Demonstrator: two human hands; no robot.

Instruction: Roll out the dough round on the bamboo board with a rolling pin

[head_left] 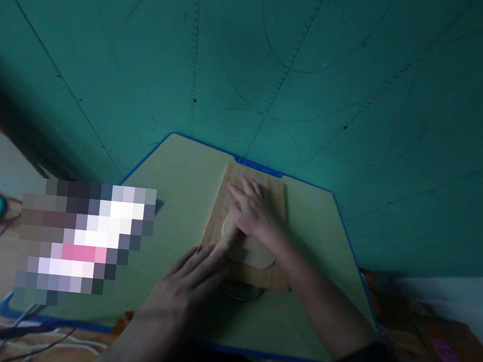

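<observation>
A flat, pale sheet that looks like rolled dough (255, 254) lies on a wooden board (270, 277). Over it, a short wooden stick like a rolling pin (230, 234) runs diagonally between my hands, its ends hidden under them. My right hand (248, 207) rests on the upper end with its fingers spread toward the back of the board. At the board's lower left, my left hand (196, 270) lies over the near end, fingers stretched out flat. Neither hand is wrapped round the stick.
The board sits on a pale table (173, 180) with a blue rim, against a green wall (236, 61). A pixelated patch covers the table's left side. Cables (30, 337) hang at the lower left. A ring-shaped dark object (242, 296) is just below the board. Boxes (448, 343) stand at right.
</observation>
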